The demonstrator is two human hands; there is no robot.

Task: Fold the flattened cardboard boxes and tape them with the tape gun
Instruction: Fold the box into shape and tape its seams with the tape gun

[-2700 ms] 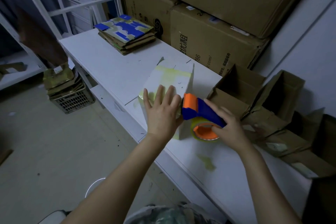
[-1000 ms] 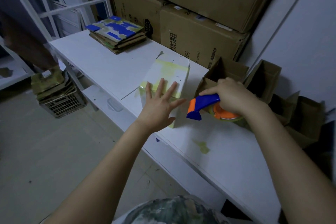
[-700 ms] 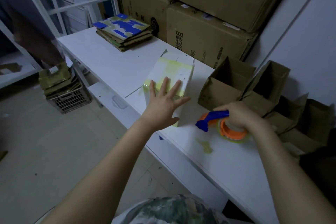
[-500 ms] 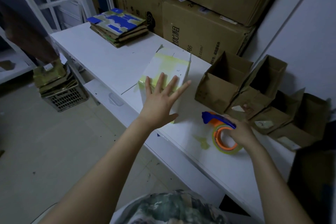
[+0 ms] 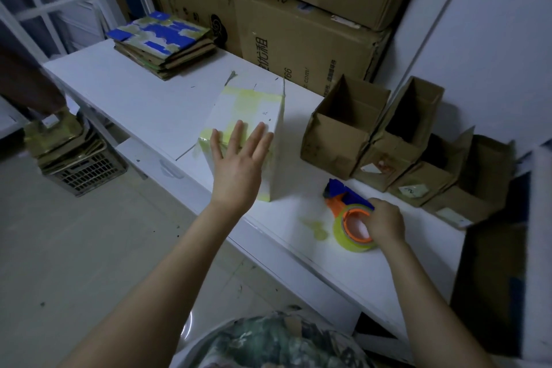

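Note:
A folded white box (image 5: 251,107) with yellowish tape along its top seam and near end stands on the white table (image 5: 134,92). My left hand (image 5: 239,170) is at the box's near end, fingers straight and spread; whether it touches is unclear. The tape gun (image 5: 343,200), blue and orange with a yellowish roll, lies on the table to the right of the box. My right hand (image 5: 385,221) rests on it, its fingers curled round the roll's edge. A stack of flattened boxes (image 5: 164,42) with blue patches lies at the table's far left.
Several open brown boxes (image 5: 340,134) stand in a row along the wall on the right. Large cartons (image 5: 313,39) are stacked behind the table. A crate (image 5: 86,173) with flattened cardboard sits on the floor at the left. A yellow tape scrap (image 5: 316,227) sticks to the table.
My right hand drew the tape gun away from the box's end and lowered it onto the table at the right. My left hand stayed at the box, fingers spreading.

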